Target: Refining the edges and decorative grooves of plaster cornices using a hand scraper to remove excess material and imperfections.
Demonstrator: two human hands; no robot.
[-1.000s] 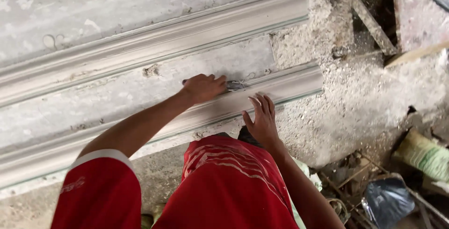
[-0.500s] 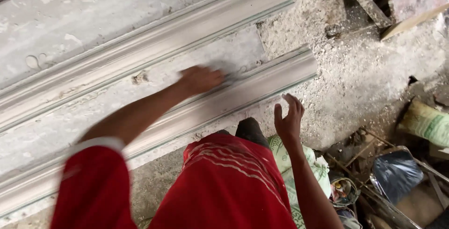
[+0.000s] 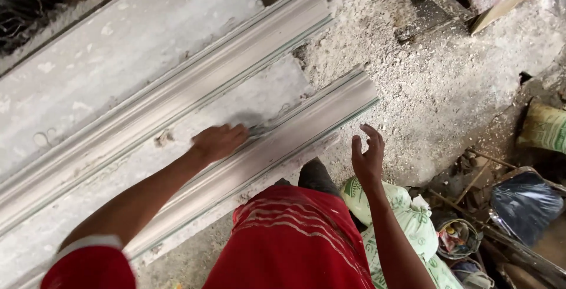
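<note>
Head view: two long pale plaster mouldings lie side by side on a flat grey surface [image 3: 118, 71], their long axes running from lower left to upper right. The nearer moulding [image 3: 306, 127] passes just beyond the person's red-clad knees; the farther moulding [image 3: 236, 59] lies parallel to it, with a flat strip between them.

The left hand [image 3: 219, 141] is closed around a small tool [image 3: 259, 128], of which only a greyish tip shows past the fingers; what kind of tool it is cannot be told. Hand and tip sit on the upper edge of the nearer moulding, about halfway along its visible length, and the tip points along the moulding's axis toward its upper-right end. The left arm reaches in from the lower left, roughly in line with that axis.

The right hand [image 3: 368, 153] is empty, fingers loosely spread and slightly curled, raised just off the near side of the same moulding, close to its right end but not touching it. The left hand is in contact with the moulding; the right only hovers beside it.

To the right lie rubble-strewn floor [image 3: 448, 88], a green-printed sack [image 3: 407, 218] and a dark bag [image 3: 525, 203].
</note>
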